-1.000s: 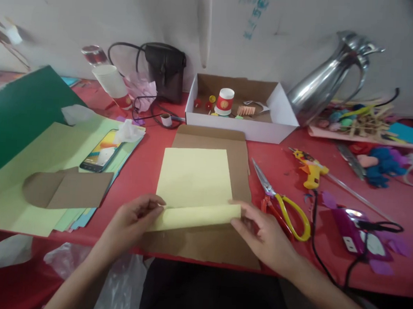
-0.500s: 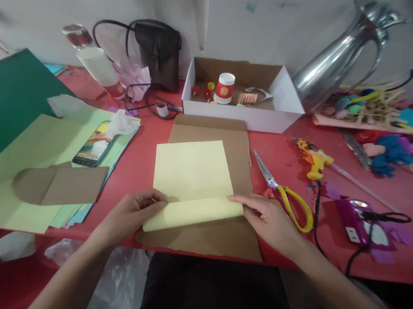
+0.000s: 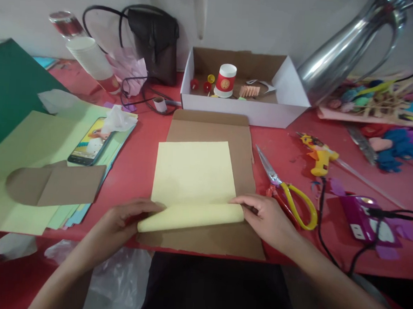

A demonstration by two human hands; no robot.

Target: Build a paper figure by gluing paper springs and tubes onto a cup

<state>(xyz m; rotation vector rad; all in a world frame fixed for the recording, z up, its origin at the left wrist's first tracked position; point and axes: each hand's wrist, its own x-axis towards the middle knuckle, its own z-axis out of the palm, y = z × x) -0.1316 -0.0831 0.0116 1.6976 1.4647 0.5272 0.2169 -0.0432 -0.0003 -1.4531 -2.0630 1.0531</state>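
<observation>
A sheet of pale yellow paper lies on brown cardboard in front of me. Its near edge is curled into a loose roll. My left hand holds the left end of that roll, fingers over the top and thumb low by the open end. At the other end, my right hand grips the roll between fingers and thumb. Scissors with yellow handles lie just beyond my right hand, blades pointing away.
A white box at the back holds a red paper cup. Rightward are a yellow glue gun, a purple power box with a cable and a metal jug. A phone rests on coloured paper at left.
The near-edge roll looks a little rounder and thicker. My left hand has shifted left and slightly down to the roll's end; the right hand keeps its grip. The view has shifted slightly.
</observation>
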